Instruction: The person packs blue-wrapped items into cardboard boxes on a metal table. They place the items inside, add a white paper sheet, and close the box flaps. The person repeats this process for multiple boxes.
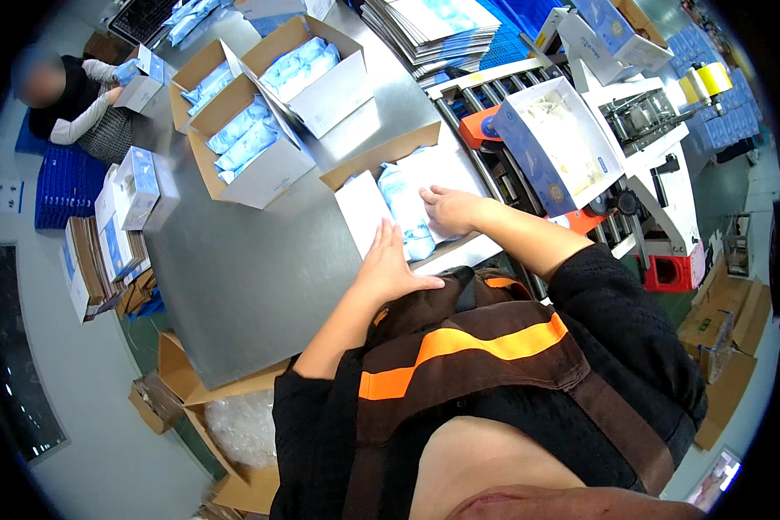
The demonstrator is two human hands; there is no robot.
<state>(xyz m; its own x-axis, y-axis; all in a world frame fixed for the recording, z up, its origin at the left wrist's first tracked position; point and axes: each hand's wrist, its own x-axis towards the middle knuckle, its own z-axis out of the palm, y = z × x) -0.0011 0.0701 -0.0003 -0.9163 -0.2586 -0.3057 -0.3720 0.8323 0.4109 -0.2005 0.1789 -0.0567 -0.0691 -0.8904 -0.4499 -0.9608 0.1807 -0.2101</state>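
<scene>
Right in front of me on the metal table is a cardboard carton (422, 136) with light-blue soft packs (400, 208) in it. Its white left flap (361, 213) and white right flap (453, 165) lie partly over the packs, which show in the gap between. My left hand (388, 270) rests at the carton's near left corner, fingers stretched along the left flap and thumb spread toward the near edge. Pressed on the right flap is my right hand (453, 211), its fingers extended and apart. Neither hand grips anything that I can see.
Open cartons of blue packs (256, 143) stand farther left on the metal table (234, 286). A roller conveyor with a taping machine (641, 121) carries an open blue-and-white carton (537, 156) at right. Flat cartons (433, 35) are stacked beyond. A co-worker (82, 108) handles a box far left.
</scene>
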